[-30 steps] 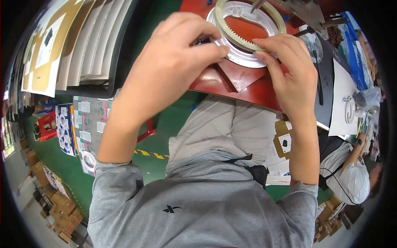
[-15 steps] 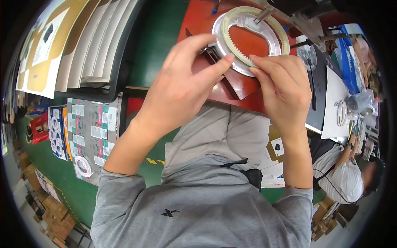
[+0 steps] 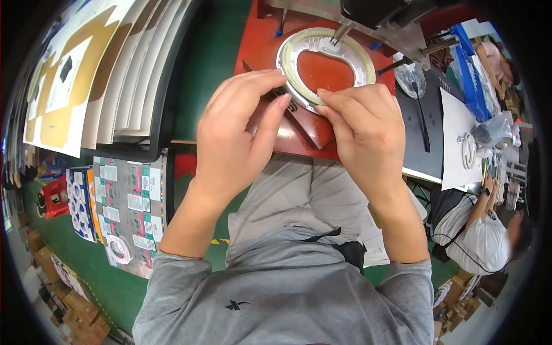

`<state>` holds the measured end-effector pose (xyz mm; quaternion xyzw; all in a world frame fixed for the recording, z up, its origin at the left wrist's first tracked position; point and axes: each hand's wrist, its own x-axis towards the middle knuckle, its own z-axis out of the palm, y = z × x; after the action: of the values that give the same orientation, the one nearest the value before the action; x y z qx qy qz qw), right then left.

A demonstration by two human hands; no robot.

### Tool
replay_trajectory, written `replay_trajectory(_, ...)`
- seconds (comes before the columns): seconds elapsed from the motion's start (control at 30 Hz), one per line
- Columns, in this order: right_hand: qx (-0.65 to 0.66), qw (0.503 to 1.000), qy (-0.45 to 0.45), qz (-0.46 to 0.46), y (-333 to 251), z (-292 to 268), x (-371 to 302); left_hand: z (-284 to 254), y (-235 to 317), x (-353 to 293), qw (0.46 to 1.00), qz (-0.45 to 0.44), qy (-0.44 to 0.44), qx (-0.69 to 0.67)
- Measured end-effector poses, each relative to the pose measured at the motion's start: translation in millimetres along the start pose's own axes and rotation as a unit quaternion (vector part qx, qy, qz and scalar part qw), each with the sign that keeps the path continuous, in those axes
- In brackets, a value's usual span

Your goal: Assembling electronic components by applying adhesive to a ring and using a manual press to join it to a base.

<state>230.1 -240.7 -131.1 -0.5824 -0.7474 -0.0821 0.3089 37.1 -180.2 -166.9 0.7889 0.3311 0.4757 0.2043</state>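
Note:
A cream ring with inner teeth (image 3: pixel 294 50) lies within a white ring-shaped housing (image 3: pixel 371 62) on the red fixture (image 3: pixel 325 75). At the ring's near edge, the thumb and fingers of my right hand (image 3: pixel 368 126) are pinched together on the toothed ring. My left hand (image 3: pixel 236 129) is at the left side of the housing, thumb and forefinger apart, fingertips at or close to its rim. Whether the left fingertips press on it I cannot tell. A dark bar (image 3: pixel 307 127) on the fixture runs below the rings, between my hands.
Above the rings stands a press-like frame with a metal rod (image 3: pixel 343 31). A black bin (image 3: pixel 155 135) of cardboard sheets is at left. On the right, a dark mat (image 3: pixel 411 141) carries a white sheet (image 3: pixel 454 115) and a cable-like tool (image 3: pixel 424 123). A co-worker (image 3: pixel 474 230) sits farther right.
The toothed ring was raised and offset over the white housing; now it lies down within it. Both hands have moved slightly left and down in the picture, with the fixture shifting too.

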Motion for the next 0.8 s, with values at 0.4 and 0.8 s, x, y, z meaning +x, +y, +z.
replay_trajectory(0.4, -0.009, 1.000, 0.001, -0.020, 3.6, 2.6, 1.6, 25.5, -13.7, 31.6, 0.997, -0.063, 0.029, -0.025)
replay_trajectory(0.8, -0.029, 0.998, 0.049, -0.007, 35.2, 9.1, 8.8, 36.9, -25.2, 35.7, 0.991, -0.045, 0.071, -0.102)
